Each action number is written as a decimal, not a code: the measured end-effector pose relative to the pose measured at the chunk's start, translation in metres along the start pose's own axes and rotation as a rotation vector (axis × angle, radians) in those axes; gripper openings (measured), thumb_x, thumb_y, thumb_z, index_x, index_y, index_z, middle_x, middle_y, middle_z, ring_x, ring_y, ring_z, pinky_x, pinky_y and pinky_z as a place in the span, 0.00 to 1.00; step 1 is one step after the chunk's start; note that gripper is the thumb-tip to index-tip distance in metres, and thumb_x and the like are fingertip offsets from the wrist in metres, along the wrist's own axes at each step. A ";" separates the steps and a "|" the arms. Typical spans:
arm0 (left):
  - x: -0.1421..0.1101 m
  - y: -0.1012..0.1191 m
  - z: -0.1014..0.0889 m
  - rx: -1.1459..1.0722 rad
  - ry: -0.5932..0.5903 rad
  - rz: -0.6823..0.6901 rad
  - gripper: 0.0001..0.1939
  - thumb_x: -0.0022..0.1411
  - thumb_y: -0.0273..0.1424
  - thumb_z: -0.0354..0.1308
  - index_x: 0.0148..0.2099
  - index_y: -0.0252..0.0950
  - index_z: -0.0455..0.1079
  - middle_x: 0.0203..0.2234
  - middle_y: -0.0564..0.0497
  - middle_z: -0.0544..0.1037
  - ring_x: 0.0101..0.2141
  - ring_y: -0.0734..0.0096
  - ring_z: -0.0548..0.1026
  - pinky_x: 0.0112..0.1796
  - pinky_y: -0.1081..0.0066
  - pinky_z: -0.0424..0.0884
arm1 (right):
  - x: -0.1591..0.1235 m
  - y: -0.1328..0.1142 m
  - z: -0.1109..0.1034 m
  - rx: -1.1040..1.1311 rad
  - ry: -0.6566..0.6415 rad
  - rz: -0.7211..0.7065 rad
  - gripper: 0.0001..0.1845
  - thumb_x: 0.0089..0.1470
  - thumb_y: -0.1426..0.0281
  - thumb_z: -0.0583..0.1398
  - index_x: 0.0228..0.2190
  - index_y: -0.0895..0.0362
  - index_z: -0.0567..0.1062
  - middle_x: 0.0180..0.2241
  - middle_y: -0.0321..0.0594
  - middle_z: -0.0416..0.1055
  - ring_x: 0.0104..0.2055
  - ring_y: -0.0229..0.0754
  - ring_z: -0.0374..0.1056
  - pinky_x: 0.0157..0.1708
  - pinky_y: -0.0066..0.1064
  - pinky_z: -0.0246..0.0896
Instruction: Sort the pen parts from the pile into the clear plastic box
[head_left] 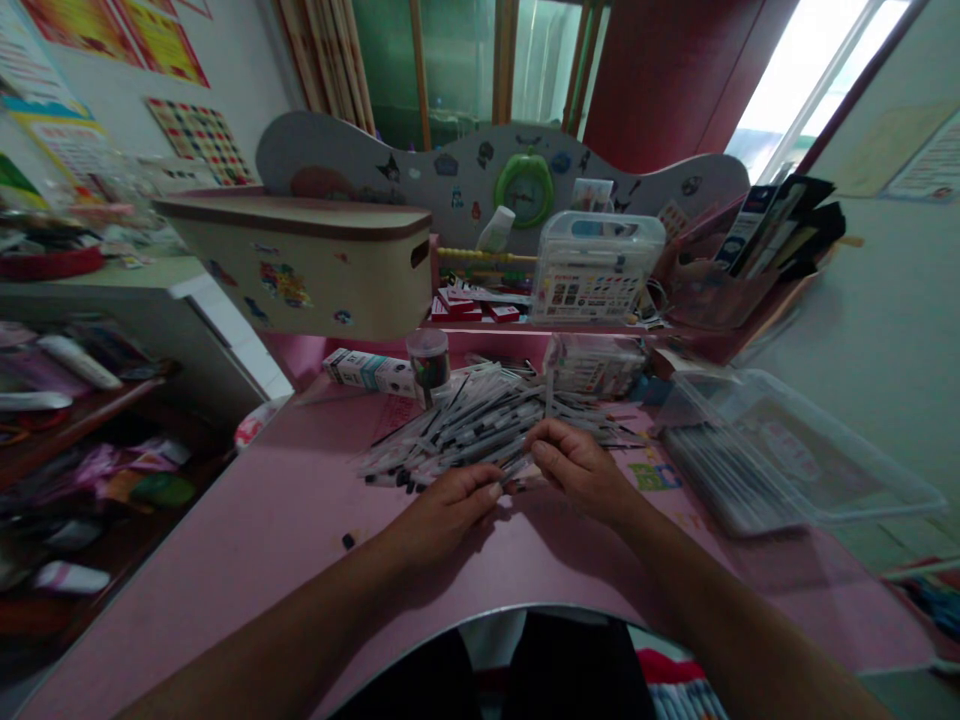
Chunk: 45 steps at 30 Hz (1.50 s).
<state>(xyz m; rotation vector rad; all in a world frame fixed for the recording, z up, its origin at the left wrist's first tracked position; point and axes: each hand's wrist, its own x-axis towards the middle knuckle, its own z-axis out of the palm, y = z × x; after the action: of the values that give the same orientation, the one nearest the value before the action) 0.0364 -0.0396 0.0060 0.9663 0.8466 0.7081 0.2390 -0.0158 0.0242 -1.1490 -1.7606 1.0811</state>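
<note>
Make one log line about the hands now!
left hand: pinching slim piece; right hand: apparently pinching it too; pens: heaped beyond hands; small black piece: apart on pink desk

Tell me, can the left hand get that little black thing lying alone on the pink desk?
Probably yes: the little black thing lies beside the left forearm, with nothing covering it, though the left hand seems to hold a pen.

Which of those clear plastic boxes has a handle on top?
The upright clear plastic case on the pink shelf; the clear box below it and the clear container beyond the right hand show none.
</note>
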 end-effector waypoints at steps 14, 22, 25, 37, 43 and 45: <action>-0.003 0.012 -0.001 0.585 0.032 0.345 0.13 0.68 0.32 0.52 0.39 0.41 0.79 0.34 0.49 0.79 0.36 0.62 0.73 0.39 0.69 0.64 | -0.002 0.005 0.020 -0.084 0.001 -0.022 0.13 0.61 0.67 0.53 0.27 0.56 0.73 0.26 0.35 0.68 0.30 0.37 0.64 0.33 0.28 0.57; 0.000 0.008 0.000 0.646 0.169 0.388 0.10 0.64 0.32 0.56 0.34 0.43 0.79 0.29 0.49 0.80 0.31 0.59 0.73 0.35 0.68 0.62 | -0.004 0.015 0.034 0.181 0.052 0.103 0.12 0.60 0.64 0.55 0.29 0.56 0.74 0.21 0.32 0.64 0.23 0.36 0.61 0.24 0.27 0.55; 0.001 0.007 -0.002 0.719 0.184 0.403 0.10 0.64 0.32 0.57 0.34 0.43 0.79 0.29 0.49 0.81 0.31 0.59 0.74 0.35 0.68 0.62 | -0.005 0.017 0.036 0.220 0.066 0.110 0.13 0.60 0.64 0.56 0.28 0.56 0.74 0.21 0.32 0.64 0.22 0.35 0.61 0.23 0.26 0.55; 0.004 0.002 -0.007 0.867 0.186 0.431 0.12 0.66 0.30 0.54 0.34 0.43 0.79 0.28 0.48 0.80 0.31 0.59 0.75 0.36 0.67 0.62 | -0.006 0.017 0.041 0.191 0.062 0.098 0.14 0.62 0.63 0.55 0.27 0.56 0.71 0.20 0.31 0.65 0.21 0.35 0.63 0.22 0.26 0.58; 0.001 0.006 -0.002 0.884 0.150 0.423 0.12 0.67 0.30 0.53 0.35 0.42 0.78 0.31 0.48 0.81 0.32 0.59 0.76 0.37 0.66 0.63 | -0.005 0.014 0.032 0.132 -0.015 0.124 0.13 0.61 0.66 0.54 0.28 0.57 0.73 0.21 0.33 0.68 0.23 0.36 0.66 0.23 0.26 0.60; 0.000 0.008 0.001 0.959 0.160 0.407 0.12 0.67 0.31 0.52 0.35 0.41 0.77 0.31 0.48 0.81 0.32 0.59 0.76 0.37 0.66 0.63 | -0.002 0.009 0.022 -0.014 -0.083 0.076 0.10 0.59 0.70 0.56 0.31 0.58 0.77 0.28 0.37 0.74 0.29 0.38 0.70 0.31 0.27 0.64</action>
<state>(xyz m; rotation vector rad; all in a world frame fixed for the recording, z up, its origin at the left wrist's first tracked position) 0.0359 -0.0370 0.0136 2.0005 1.1741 0.7269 0.2228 -0.0211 0.0082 -1.2032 -1.8032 1.1790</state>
